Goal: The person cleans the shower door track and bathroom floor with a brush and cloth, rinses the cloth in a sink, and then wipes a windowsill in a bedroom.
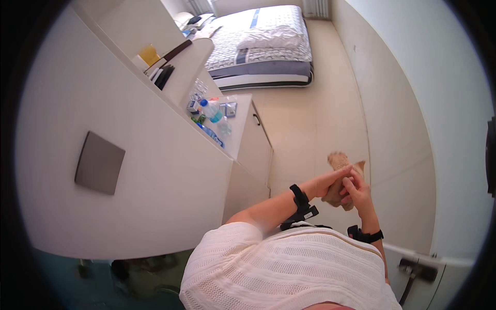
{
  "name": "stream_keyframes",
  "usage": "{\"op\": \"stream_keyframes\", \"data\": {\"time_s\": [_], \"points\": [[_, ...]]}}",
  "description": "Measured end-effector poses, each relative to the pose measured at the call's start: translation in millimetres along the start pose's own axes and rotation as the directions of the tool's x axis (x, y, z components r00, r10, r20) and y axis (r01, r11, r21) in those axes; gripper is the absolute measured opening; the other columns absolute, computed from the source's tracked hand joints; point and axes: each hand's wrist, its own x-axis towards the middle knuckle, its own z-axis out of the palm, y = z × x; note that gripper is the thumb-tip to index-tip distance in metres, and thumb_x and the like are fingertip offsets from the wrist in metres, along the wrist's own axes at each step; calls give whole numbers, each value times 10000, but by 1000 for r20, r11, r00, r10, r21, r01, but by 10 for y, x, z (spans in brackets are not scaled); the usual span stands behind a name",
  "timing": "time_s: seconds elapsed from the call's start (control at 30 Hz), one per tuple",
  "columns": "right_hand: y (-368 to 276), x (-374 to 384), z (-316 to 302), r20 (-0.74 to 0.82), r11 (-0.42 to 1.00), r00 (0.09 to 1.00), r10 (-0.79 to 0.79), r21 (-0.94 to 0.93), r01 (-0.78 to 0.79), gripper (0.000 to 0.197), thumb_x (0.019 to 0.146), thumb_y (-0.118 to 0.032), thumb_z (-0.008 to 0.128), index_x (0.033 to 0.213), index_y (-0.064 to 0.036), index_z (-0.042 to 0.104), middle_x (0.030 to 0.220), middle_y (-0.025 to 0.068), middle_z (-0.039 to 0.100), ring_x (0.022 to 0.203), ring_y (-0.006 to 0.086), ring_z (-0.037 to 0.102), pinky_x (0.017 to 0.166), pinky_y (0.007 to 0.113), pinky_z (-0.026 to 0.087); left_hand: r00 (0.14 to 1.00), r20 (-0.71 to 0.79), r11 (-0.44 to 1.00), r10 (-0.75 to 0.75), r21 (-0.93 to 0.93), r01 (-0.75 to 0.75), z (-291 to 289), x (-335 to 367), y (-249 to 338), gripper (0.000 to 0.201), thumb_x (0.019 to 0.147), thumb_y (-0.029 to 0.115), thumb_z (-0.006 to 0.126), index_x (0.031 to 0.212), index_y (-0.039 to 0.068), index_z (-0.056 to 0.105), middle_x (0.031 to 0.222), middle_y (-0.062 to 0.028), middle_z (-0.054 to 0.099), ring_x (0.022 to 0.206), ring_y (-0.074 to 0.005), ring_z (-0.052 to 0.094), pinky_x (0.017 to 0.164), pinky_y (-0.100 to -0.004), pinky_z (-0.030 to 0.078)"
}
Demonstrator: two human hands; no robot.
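A crumpled tan-brown cloth [337,159] hangs between my two hands, in front of my body above the floor. It bulges out beyond my fingers and below my palms. My left hand [329,181] reaches across from the left, its fingers pressed against the cloth. On the other side, my right hand [358,193] has bent fingers on the cloth, close to the left fingertips. The hands partly hide the cloth's middle. Black straps circle both wrists.
A white cabinet [261,135] with a dark handle stands at left, carrying a plastic bottle [211,111] and small packages. A white wall panel with a grey switch [100,163] is nearer. A mattress bed [281,67] lies at the back. A wall [398,103] runs along the right.
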Motion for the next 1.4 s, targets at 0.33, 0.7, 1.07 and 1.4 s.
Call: {"op": "stream_keyframes", "data": {"time_s": [0.33, 0.7, 1.07, 1.4], "points": [[-77, 1550, -247, -79, 933, 986, 148, 343, -113, 489, 877, -400, 583, 1227, -77, 472, 1114, 56, 545, 1005, 138, 545, 769, 314, 493, 928, -351, 968, 121, 248, -32, -262, 199, 1417, 557, 886, 494, 525, 1203, 37, 499, 1098, -119, 594, 1035, -203, 560, 867, -322, 466], [-326, 3211, -548, 86, 734, 985, 150, 657, -169, 354, 906, -164, 532, 1245, -93, 462, 1156, 75, 559, 1058, 216, 552, 837, 411, 487, 931, -350, 944, 108, 328, 14, -1329, 896, 2348, 560, 885, 426, 566, 1285, 51, 454, 1213, -97, 534, 1104, -172, 510, 904, -292, 439], [-832, 5500, -1172, 403, 774, 909, 102, 541, -327, 394, 905, -222, 545, 1247, -50, 453, 1192, 60, 552, 1107, 207, 527, 934, 354, 433, 742, -569, 930, 356, 137, -341, -2220, 1931, 3536, 515, 905, 343, 561, 1304, 54, 409, 1210, -73, 528, 1105, -166, 514, 932, -317, 441], [-947, 6977, -1131, 662, 601, 727, 184, 509, -616, 417, 920, -288, 513, 1249, -38, 457, 1221, 104, 540, 1114, 238, 530, 950, 388, 440, 752, -578, 888, 317, -98, -450, -3083, 2403, 4425, 493, 910, 334, 550, 1287, 46, 417, 1237, -98, 509, 1130, -197, 511, 956, -351, 435]]}}
